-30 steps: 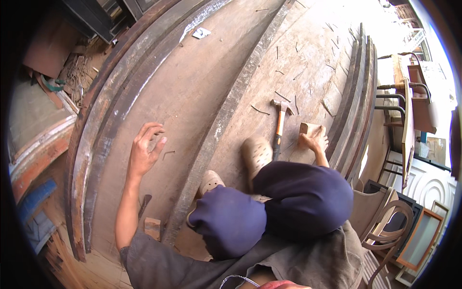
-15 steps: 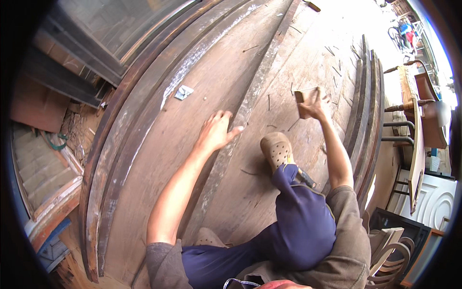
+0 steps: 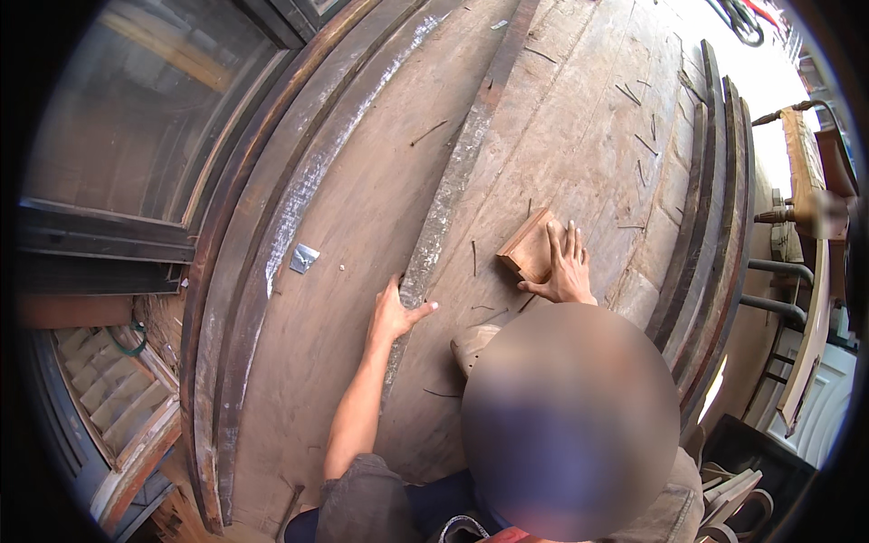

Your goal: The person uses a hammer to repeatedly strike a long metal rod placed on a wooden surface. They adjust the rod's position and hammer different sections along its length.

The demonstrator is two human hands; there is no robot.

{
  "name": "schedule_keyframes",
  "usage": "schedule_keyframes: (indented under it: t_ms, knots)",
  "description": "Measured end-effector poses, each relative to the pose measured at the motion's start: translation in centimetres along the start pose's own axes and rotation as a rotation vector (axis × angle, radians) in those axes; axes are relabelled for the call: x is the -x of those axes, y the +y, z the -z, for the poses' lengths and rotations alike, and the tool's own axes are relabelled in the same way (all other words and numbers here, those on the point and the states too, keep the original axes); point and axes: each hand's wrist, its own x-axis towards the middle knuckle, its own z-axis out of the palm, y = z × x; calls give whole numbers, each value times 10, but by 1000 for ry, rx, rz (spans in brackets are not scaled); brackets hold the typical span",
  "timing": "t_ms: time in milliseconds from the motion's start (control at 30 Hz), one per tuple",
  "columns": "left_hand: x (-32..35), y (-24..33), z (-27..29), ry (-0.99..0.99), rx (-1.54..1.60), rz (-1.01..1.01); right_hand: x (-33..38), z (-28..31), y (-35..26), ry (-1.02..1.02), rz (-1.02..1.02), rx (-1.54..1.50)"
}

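Note:
My left hand (image 3: 391, 314) straddles a long, narrow, weathered wooden strip (image 3: 453, 176), with the fingers along its left side and the thumb across to its right. To the right, my right hand (image 3: 567, 270) grips a short reddish-brown wooden block (image 3: 529, 246), its fingers spread over the block's right part and the thumb at the near edge. Both strip and block are over wide, worn planks (image 3: 335, 353). Several bent, rusty nails (image 3: 429, 133) lie scattered around. A tan perforated clog (image 3: 471, 344) shows just nearer than the block. A round blur covers my leg and right forearm.
Long dark beams (image 3: 249, 235) run along the left side, and more beams (image 3: 701, 217) lie along the right. A small silvery scrap (image 3: 304, 259) rests on the planks. At far left are a glazed frame (image 3: 118, 118) and slatted panel; furniture (image 3: 801, 163) stands at right.
My left hand has gone from resting beside the strip to grasping around it. The right hand's block now lies tilted, nearer the strip. The view has shifted.

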Motion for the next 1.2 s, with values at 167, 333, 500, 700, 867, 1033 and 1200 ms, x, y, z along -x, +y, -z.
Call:
schedule_keyframes:
  t_ms: [167,333,500,700,867,1033,1200]
  knots:
    - [-4,8,3,-45,10,4,-6,-9,10,50,47,-85]
    - [9,-1,11,-78,-55,41,-65,-4,-14,180,105,-188]
    - [49,14,28,-140,-82,97,-156,16,-29,140,255,-82]
    - [84,17,49,-142,-60,74,-174,4,-56,306,316,-447]
    - [72,11,47,-106,-44,80,-105,-30,-48,406,-91,-629]
    - [41,5,40,-103,-1,75,49,-63,-12,306,-36,-453]
    - [34,-10,31,-107,58,-24,168,-79,20,-309,-153,-510]
